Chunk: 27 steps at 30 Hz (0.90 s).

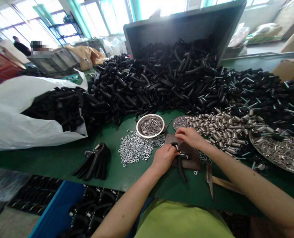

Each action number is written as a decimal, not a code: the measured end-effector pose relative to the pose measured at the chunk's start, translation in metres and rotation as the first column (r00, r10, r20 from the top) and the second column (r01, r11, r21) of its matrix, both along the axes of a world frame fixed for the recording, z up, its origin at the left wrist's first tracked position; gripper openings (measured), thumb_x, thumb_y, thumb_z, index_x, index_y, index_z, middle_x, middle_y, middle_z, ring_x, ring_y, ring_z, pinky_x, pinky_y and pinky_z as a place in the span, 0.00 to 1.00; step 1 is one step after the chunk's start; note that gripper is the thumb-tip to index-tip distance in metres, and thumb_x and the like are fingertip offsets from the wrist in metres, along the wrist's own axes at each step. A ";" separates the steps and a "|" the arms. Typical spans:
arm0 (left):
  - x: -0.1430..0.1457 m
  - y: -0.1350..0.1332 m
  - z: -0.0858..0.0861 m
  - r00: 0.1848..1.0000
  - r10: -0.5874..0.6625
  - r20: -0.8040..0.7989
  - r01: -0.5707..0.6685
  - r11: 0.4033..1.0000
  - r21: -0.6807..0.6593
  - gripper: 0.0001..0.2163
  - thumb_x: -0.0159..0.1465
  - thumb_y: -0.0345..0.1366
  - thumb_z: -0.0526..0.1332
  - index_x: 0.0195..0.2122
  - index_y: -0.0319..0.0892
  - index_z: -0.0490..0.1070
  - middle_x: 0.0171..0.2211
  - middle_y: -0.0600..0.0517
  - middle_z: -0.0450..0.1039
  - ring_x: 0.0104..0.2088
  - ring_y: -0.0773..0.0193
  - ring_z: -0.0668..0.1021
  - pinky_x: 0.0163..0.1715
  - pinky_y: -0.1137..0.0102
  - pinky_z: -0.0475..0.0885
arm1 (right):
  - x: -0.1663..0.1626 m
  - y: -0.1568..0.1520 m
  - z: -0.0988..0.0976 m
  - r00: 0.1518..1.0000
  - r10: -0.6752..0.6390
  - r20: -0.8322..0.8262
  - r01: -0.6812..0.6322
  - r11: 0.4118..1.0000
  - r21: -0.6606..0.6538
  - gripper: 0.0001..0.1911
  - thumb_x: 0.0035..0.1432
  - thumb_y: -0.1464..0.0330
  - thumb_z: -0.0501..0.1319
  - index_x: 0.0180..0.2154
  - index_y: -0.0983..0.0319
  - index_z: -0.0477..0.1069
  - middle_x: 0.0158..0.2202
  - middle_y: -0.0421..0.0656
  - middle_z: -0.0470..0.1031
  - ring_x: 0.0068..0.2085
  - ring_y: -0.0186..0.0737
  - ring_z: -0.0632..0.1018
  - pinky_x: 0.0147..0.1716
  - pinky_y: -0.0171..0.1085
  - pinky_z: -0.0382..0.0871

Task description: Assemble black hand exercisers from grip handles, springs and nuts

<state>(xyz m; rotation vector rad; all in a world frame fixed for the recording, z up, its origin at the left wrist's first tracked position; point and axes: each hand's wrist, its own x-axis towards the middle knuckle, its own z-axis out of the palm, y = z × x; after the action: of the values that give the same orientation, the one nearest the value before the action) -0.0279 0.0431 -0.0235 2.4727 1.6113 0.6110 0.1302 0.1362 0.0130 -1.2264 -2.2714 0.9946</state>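
Observation:
My left hand (163, 160) is closed on a black hand grip (180, 170) with a metal spring, held over a dark metal plate (194, 162) on the table. One curved handle points down towards me. Just above it, my right hand (188, 136) hovers past the plate's far edge. Its thumb and fingertips are pinched together, and whatever lies between them is too small to make out. Beside my left hand spread loose nuts (135, 148), and a metal bowl (138, 127) of small parts stands behind them. A hammer (209, 181) lies right of the plate.
Black handles (157, 82) heap across the back, spilling from a grey bin (186, 28). Springs (218, 130) and a tray of pins (283, 153) lie right. Assembled grips (97, 162) sit left, near a white sack (8, 109). A blue crate (54, 208) stands below the table edge.

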 end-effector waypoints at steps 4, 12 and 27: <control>0.001 -0.002 0.000 0.994 -0.049 -0.102 0.055 0.997 0.054 0.12 0.65 0.43 0.52 0.33 0.41 0.70 0.32 0.50 0.72 0.34 0.63 0.73 0.31 0.72 0.65 | 0.009 -0.008 -0.020 0.994 -0.026 0.102 0.017 0.996 0.091 0.07 0.57 0.68 0.55 0.30 0.62 0.70 0.24 0.38 0.74 0.28 0.34 0.74 0.29 0.32 0.63; -0.002 -0.019 0.011 0.989 -0.012 -0.150 0.012 1.000 -0.004 0.09 0.66 0.37 0.51 0.39 0.43 0.70 0.36 0.49 0.70 0.37 0.63 0.71 0.35 0.71 0.68 | 0.002 -0.018 -0.026 0.951 -0.039 0.306 -0.058 0.952 0.302 0.07 0.60 0.68 0.54 0.34 0.62 0.70 0.31 0.45 0.75 0.33 0.39 0.74 0.33 0.34 0.61; -0.001 -0.043 0.017 0.956 0.020 -0.293 -0.084 0.974 -0.210 0.24 0.65 0.29 0.47 0.62 0.49 0.48 0.44 0.46 0.65 0.42 0.58 0.71 0.34 0.68 0.72 | 0.099 -0.103 0.006 0.885 -0.089 0.457 -0.073 0.943 0.326 0.13 0.58 0.60 0.56 0.42 0.57 0.69 0.41 0.44 0.74 0.42 0.43 0.74 0.37 0.39 0.68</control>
<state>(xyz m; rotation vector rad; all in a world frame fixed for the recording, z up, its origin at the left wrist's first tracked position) -0.0293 0.0004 -0.0068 2.4459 1.7381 0.0657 0.2287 0.0336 0.0188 -1.4317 -2.6444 0.2906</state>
